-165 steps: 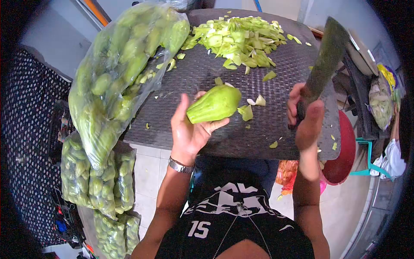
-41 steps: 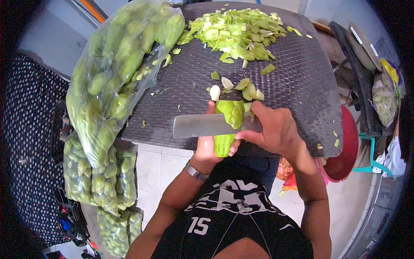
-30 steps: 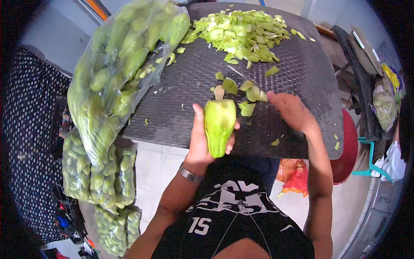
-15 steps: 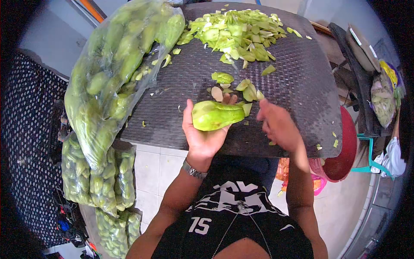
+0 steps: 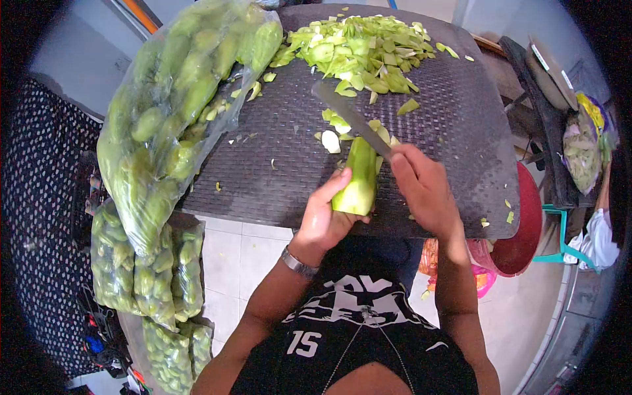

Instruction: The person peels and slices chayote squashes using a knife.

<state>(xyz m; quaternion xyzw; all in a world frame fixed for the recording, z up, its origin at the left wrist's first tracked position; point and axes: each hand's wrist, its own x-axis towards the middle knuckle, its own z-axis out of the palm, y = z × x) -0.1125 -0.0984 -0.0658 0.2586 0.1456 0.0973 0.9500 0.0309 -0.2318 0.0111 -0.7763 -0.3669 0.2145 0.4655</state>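
Observation:
My left hand (image 5: 325, 220) is wrapped around the lower part of a pale green, partly peeled chayote (image 5: 359, 176), which points up and away from me above the table's near edge. In my right hand (image 5: 424, 187) is a knife (image 5: 355, 120), its blade slanting up and left past the chayote's far end. The blade seems close to the chayote; whether it touches I cannot tell. Beyond my hands, a cut piece with a white face (image 5: 330, 141) and some green peelings lie on the dark woven-pattern table (image 5: 276, 191).
A large clear bag of chayotes (image 5: 164, 125) covers the table's left side. At the far edge is a heap of green peelings (image 5: 362, 49). More filled bags (image 5: 141, 270) stand lower left. A red basin (image 5: 523, 230) and a teal stool (image 5: 563, 243) are at the right.
The chayote has turned from lying sideways to pointing away from me. My right hand, blurred before, is now steadier, with the knife blade clearly visible. A white cut face now shows among the peelings.

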